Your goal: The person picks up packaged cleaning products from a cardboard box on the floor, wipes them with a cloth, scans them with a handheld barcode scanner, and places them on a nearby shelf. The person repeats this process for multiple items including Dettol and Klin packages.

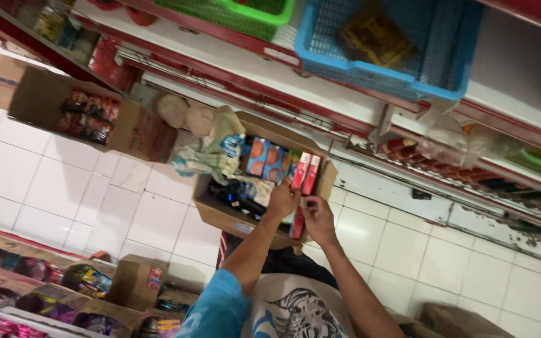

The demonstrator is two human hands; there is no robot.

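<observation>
Both hands are over an open carton (220,216) on the white tile floor (45,188), in front of a red-and-white shelf (320,94).

L hand (282,199) is clenched on the lower end of two slim red boxes (305,173), which stand tilted at the carton's right side. R hand (318,216) sits just beside it, fingers closed on another red box (297,226) that pokes down past the carton's front edge. The two hands nearly touch.

Inside the carton: blue packs w/ orange rounds (265,158) at the back, dark packs (236,199) at the front, pale wrapped goods (211,159) spilling over the left rim.

A second carton (32,97) w/ red-dark packets lies well apart, up left. On the shelf above: a blue basket (370,69) and a green basket (239,15). More cartons w/ mixed packs sit at lower left, near the person's blue sleeve (217,310).
</observation>
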